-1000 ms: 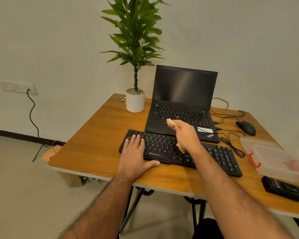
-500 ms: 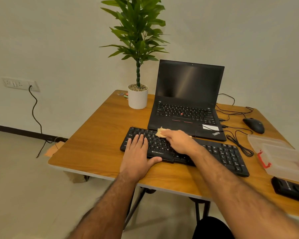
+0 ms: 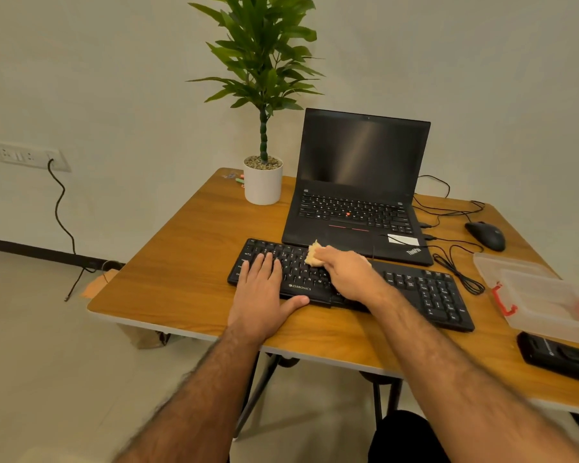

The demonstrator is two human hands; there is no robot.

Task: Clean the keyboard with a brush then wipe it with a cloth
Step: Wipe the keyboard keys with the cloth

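A black full-size keyboard (image 3: 425, 289) lies across the wooden table (image 3: 188, 248) in front of an open laptop. My left hand (image 3: 264, 295) rests flat on the keyboard's left end, fingers straight, thumb on the front edge. My right hand (image 3: 346, 274) presses a small beige cloth (image 3: 313, 255) onto the keys near the middle; the cloth sticks out beyond the fingertips and most of it is hidden under the hand. No brush is in view.
A black laptop (image 3: 358, 182) stands open just behind the keyboard. A potted plant (image 3: 263, 182) sits at the back left. To the right are a mouse (image 3: 487, 235), tangled cables (image 3: 455, 265), a clear plastic box (image 3: 542, 295) and a black device (image 3: 562, 359).
My right hand came down from above the keys with the cloth and now presses it on the keyboard's middle. The left hand stayed in place.
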